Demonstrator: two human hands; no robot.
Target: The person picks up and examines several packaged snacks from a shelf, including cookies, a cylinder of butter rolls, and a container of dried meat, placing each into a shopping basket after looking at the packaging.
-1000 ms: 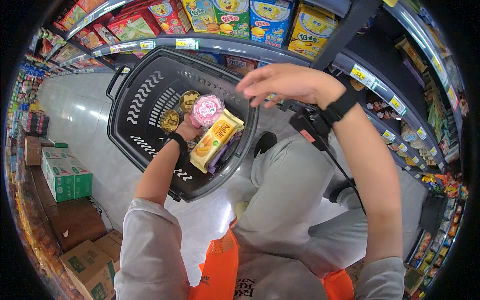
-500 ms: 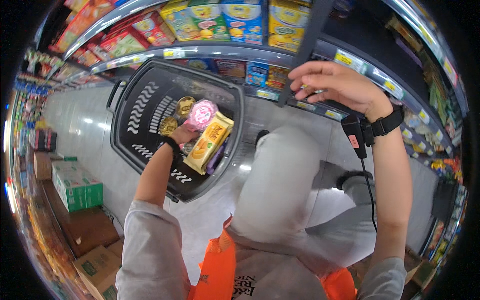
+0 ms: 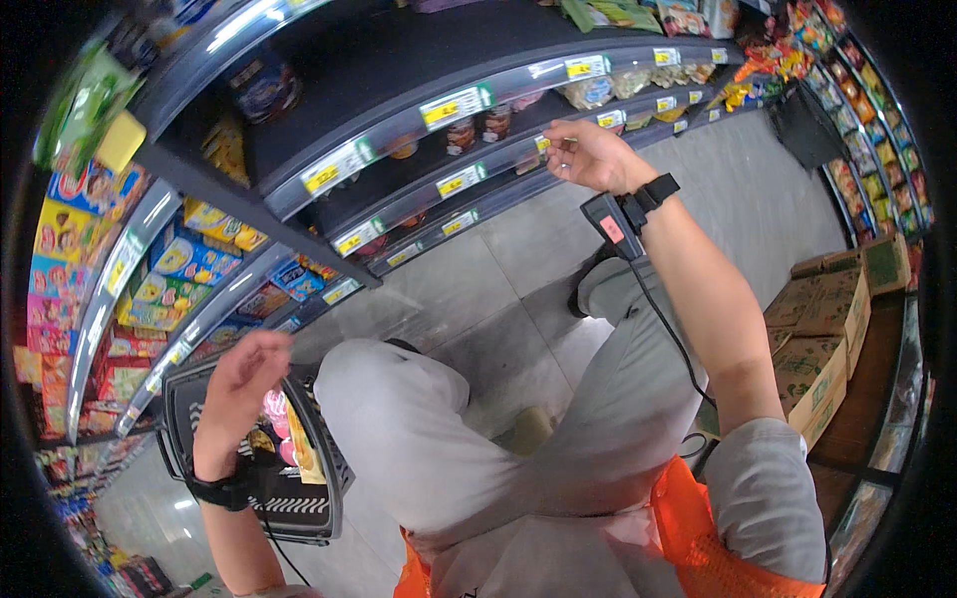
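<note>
My left hand (image 3: 239,394) is raised over the black basket (image 3: 284,488), its fingers loosely stretched and slightly blurred, holding nothing. In the basket lie a yellow packet (image 3: 307,460), a round pink-and-white package (image 3: 276,407) and a gold-coloured item, partly covered by the hand. Ahead of me, my right hand (image 3: 596,159) hovers at the lower shelves with loosely bent fingers apart and nothing in them. Closest to it are a price-tag rail (image 3: 464,181) and, farther back on the shelf, small brown-labelled containers (image 3: 495,124) and clear bags (image 3: 588,92).
A dark shelf (image 3: 399,70) runs across the front. Coloured boxes (image 3: 184,264) fill the shelving at left. Cardboard boxes (image 3: 812,344) stand at right, near a rack of small packets (image 3: 877,130). My bent legs (image 3: 399,429) are beside the basket.
My left hand has come up out of the basket, empty. The view has swung right, so the basket now sits lower left and more of the dark shelf shows. The right hand remains raised.
</note>
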